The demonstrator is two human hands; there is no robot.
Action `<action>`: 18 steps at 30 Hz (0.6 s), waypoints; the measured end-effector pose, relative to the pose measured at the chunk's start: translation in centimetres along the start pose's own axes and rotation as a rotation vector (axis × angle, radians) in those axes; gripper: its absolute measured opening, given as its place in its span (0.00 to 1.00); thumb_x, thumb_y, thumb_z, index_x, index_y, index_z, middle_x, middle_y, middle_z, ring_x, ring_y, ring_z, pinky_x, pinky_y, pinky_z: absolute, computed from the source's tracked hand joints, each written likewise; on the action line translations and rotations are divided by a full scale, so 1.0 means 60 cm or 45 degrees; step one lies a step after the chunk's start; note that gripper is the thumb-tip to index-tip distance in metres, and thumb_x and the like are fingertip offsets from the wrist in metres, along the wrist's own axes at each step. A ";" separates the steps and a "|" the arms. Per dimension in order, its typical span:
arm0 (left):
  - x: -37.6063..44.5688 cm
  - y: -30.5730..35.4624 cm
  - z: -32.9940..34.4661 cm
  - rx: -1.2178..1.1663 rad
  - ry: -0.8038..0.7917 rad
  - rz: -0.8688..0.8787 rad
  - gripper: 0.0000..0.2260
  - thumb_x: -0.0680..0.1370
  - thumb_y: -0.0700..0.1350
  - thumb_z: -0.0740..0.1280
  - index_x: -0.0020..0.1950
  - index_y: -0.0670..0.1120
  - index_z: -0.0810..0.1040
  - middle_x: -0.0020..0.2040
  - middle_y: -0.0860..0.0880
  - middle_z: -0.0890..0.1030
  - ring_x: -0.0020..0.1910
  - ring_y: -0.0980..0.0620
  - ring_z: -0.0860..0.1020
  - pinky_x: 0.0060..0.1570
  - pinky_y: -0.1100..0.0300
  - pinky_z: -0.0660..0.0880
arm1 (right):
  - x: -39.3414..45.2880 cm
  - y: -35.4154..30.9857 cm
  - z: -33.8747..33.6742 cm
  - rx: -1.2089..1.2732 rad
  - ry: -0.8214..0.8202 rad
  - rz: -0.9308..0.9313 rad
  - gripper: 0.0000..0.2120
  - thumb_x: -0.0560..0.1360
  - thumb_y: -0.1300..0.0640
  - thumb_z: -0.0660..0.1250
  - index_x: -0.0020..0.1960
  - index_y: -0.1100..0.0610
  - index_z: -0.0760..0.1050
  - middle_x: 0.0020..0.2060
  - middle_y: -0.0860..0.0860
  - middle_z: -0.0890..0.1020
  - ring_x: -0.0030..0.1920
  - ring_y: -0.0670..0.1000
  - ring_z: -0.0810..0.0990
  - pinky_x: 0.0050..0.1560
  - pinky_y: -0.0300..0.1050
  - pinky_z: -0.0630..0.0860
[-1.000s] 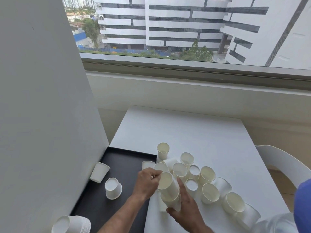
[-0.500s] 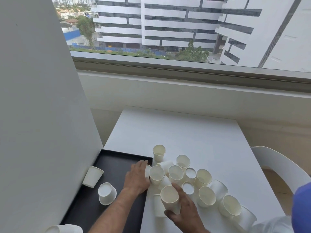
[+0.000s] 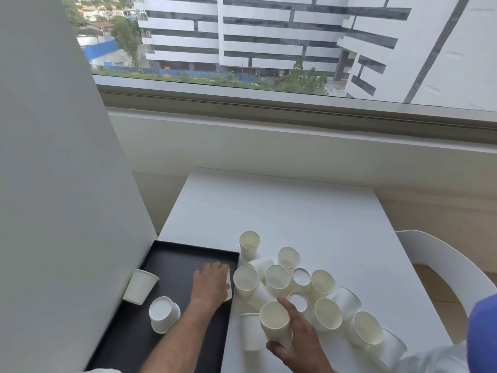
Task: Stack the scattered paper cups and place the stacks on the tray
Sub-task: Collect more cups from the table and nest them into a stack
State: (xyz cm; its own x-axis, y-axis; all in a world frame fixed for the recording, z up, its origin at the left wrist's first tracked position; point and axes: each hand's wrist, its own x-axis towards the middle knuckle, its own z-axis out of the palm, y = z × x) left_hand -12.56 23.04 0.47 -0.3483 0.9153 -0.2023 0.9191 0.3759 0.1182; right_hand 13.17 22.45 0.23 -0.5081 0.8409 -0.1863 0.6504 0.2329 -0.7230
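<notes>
Several white paper cups lie scattered in a cluster on the white table, some upright, some tipped or upside down. My right hand grips a short stack of cups near the front of the cluster. My left hand rests over a cup at the right edge of the black tray, its fingers curled on it; most of that cup is hidden. On the tray a tipped cup leans by the wall and an upside-down cup stands near it.
A white wall panel runs along the tray's left side. A white chair stands at the table's right. The window ledge lies behind the table. My blue sleeve shows at the lower right.
My left hand left the stack and moved left onto a cup at the tray's edge. My right hand keeps the stack, which has sunk closer to the table.
</notes>
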 end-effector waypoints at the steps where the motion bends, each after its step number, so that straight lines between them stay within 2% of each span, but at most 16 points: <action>1: -0.004 0.000 -0.002 -0.011 0.081 0.003 0.10 0.81 0.49 0.65 0.62 0.53 0.75 0.60 0.52 0.79 0.61 0.48 0.75 0.58 0.53 0.70 | 0.001 -0.002 0.001 0.006 -0.005 -0.006 0.43 0.60 0.45 0.74 0.69 0.33 0.56 0.63 0.37 0.73 0.61 0.39 0.73 0.56 0.27 0.66; 2: -0.010 0.001 -0.007 -0.056 0.152 0.002 0.03 0.80 0.46 0.65 0.52 0.53 0.77 0.53 0.51 0.82 0.56 0.47 0.78 0.53 0.54 0.70 | 0.001 -0.005 0.003 0.007 -0.014 -0.013 0.43 0.60 0.45 0.74 0.70 0.34 0.56 0.63 0.37 0.73 0.61 0.39 0.72 0.56 0.28 0.66; 3: -0.018 0.003 -0.010 -0.121 0.242 -0.012 0.07 0.79 0.42 0.66 0.42 0.51 0.75 0.45 0.50 0.82 0.49 0.46 0.79 0.48 0.55 0.69 | 0.002 -0.008 0.005 0.003 -0.024 -0.020 0.43 0.60 0.45 0.74 0.70 0.34 0.56 0.64 0.37 0.72 0.61 0.39 0.71 0.56 0.29 0.66; 4: -0.025 0.007 -0.014 -0.170 0.321 -0.017 0.11 0.77 0.39 0.67 0.37 0.50 0.71 0.39 0.49 0.80 0.44 0.44 0.79 0.46 0.55 0.68 | 0.002 -0.011 0.007 -0.001 -0.032 -0.026 0.44 0.60 0.45 0.74 0.70 0.34 0.56 0.64 0.37 0.71 0.61 0.39 0.71 0.56 0.28 0.66; 5: -0.030 0.011 -0.016 -0.260 0.406 -0.028 0.12 0.76 0.38 0.67 0.36 0.50 0.72 0.37 0.49 0.80 0.42 0.44 0.78 0.50 0.54 0.70 | 0.002 -0.013 0.008 -0.001 -0.040 -0.029 0.44 0.60 0.45 0.74 0.70 0.33 0.55 0.64 0.36 0.71 0.60 0.39 0.71 0.56 0.29 0.65; 7: -0.041 0.019 -0.023 -0.383 0.535 -0.004 0.06 0.77 0.39 0.67 0.43 0.48 0.80 0.43 0.51 0.84 0.46 0.46 0.80 0.68 0.49 0.68 | 0.002 -0.017 0.012 0.001 -0.061 -0.032 0.45 0.60 0.45 0.73 0.69 0.30 0.52 0.62 0.35 0.70 0.60 0.39 0.70 0.56 0.30 0.66; 9: -0.050 0.034 -0.033 -0.516 0.636 0.074 0.06 0.77 0.38 0.67 0.48 0.46 0.84 0.46 0.50 0.86 0.46 0.45 0.81 0.71 0.47 0.67 | 0.003 -0.020 0.015 0.000 -0.069 -0.027 0.46 0.59 0.44 0.73 0.69 0.29 0.52 0.62 0.34 0.69 0.61 0.39 0.70 0.56 0.31 0.66; 11: -0.067 0.057 -0.046 -0.613 0.740 0.193 0.06 0.76 0.38 0.69 0.48 0.46 0.85 0.44 0.49 0.86 0.42 0.45 0.81 0.66 0.49 0.73 | 0.004 -0.022 0.015 0.000 -0.073 -0.008 0.48 0.59 0.44 0.72 0.72 0.33 0.52 0.64 0.34 0.68 0.63 0.41 0.70 0.56 0.32 0.67; 14: -0.096 0.095 -0.062 -0.708 0.845 0.372 0.06 0.76 0.42 0.67 0.46 0.46 0.85 0.38 0.50 0.84 0.37 0.46 0.80 0.45 0.55 0.80 | 0.009 -0.026 0.012 0.015 -0.061 0.018 0.52 0.59 0.45 0.71 0.76 0.37 0.47 0.65 0.37 0.72 0.60 0.44 0.74 0.52 0.34 0.70; 16: -0.107 0.112 -0.063 -0.707 0.846 0.463 0.06 0.77 0.44 0.68 0.48 0.47 0.85 0.37 0.51 0.83 0.35 0.48 0.80 0.36 0.56 0.78 | 0.013 -0.032 0.006 0.035 -0.051 0.025 0.54 0.60 0.45 0.71 0.77 0.39 0.41 0.63 0.38 0.74 0.57 0.46 0.78 0.48 0.35 0.72; 18: -0.115 0.122 -0.060 -0.643 0.840 0.531 0.04 0.76 0.43 0.69 0.46 0.48 0.84 0.34 0.51 0.80 0.34 0.48 0.77 0.34 0.55 0.76 | 0.015 -0.038 -0.002 0.052 -0.029 0.027 0.56 0.61 0.46 0.70 0.76 0.39 0.35 0.60 0.36 0.75 0.53 0.44 0.79 0.45 0.34 0.73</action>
State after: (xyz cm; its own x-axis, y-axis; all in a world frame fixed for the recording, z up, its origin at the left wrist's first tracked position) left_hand -4.07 20.00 6.24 -0.1842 0.8293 0.5275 0.8584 -0.1256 0.4974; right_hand 11.27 22.75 1.79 -0.5073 0.8341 -0.2165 0.6377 0.1944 -0.7453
